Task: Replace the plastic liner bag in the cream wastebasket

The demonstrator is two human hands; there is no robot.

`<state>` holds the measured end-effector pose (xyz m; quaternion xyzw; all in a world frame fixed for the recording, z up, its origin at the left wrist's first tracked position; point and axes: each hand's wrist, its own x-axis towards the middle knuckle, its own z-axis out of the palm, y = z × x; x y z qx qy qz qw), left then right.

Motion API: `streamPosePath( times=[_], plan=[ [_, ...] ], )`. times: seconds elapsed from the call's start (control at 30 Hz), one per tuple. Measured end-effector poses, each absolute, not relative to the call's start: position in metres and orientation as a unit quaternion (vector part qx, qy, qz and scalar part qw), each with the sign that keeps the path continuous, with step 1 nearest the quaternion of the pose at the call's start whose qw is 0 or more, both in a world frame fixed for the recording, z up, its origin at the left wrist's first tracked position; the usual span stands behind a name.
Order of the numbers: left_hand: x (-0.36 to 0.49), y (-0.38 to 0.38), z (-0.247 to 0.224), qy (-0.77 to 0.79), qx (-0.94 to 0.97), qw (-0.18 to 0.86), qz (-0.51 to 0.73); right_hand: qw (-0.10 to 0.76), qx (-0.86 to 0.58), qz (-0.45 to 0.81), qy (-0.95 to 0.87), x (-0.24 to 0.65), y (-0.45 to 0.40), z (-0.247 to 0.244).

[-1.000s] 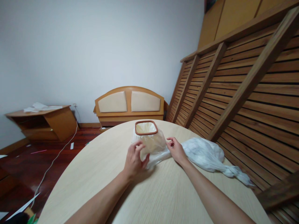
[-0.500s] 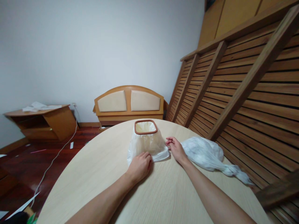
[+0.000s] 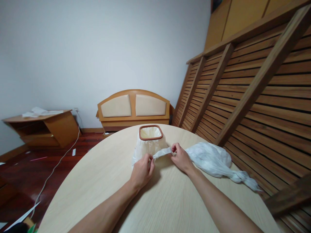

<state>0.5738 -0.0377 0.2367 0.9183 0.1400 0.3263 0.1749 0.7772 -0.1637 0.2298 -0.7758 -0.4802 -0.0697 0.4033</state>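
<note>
A small trash can with a brown rim (image 3: pixel 151 138) stands on the round table, lined with a thin white plastic bag (image 3: pixel 141 150) that is folded out over its sides. My left hand (image 3: pixel 143 169) pinches the bag's lower edge in front of the can. On the other side my right hand (image 3: pixel 180 157) pinches the same edge. Between my fingers the edge is gathered into a narrow band, lifted off the tabletop. Close to the right of my right hand lies a filled, knotted white plastic bag (image 3: pixel 211 158).
The pale round table (image 3: pixel 97 181) fills the foreground. A slatted wooden bed frame (image 3: pixel 255 106) leans along the right side. Beyond the table stands a headboard (image 3: pixel 133 105). At left are a low wooden cabinet (image 3: pixel 55 127) with papers on it and a white cable (image 3: pixel 54 168) on the floor.
Both hands have closed on the bag's front edge and raised it off the table, pulling it into a taut band. My right hand was beside the bag with fingers loosely curled before.
</note>
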Motion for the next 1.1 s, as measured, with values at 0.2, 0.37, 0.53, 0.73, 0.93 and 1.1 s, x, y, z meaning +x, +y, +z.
streamPosePath(
  times=[0.2,0.37,0.53,0.73,0.93,1.1],
  plan=[
    [0.572,-0.040,0.241,0.054,0.923,0.156,0.349,0.412,-0.782,-0.072,-0.462,0.791,-0.166,0.227],
    [0.569,-0.043,0.243,-0.017,0.946,0.116,0.304,0.426,-0.763,-0.099,-0.476,0.802,-0.169,0.230],
    [0.569,-0.039,0.243,0.013,0.883,0.118,0.455,0.390,-0.756,-0.085,-0.519,0.803,-0.172,0.229],
    [0.580,-0.008,0.235,0.163,0.763,0.194,0.594,0.400,-0.749,-0.081,-0.523,0.792,-0.165,0.230],
    [0.597,0.013,0.212,0.188,0.764,0.423,0.450,0.407,-0.723,0.021,-0.558,0.760,-0.152,0.228],
    [0.601,0.013,0.202,0.165,0.767,0.480,0.393,0.345,-0.741,0.053,-0.573,0.751,-0.153,0.232]
  ],
)
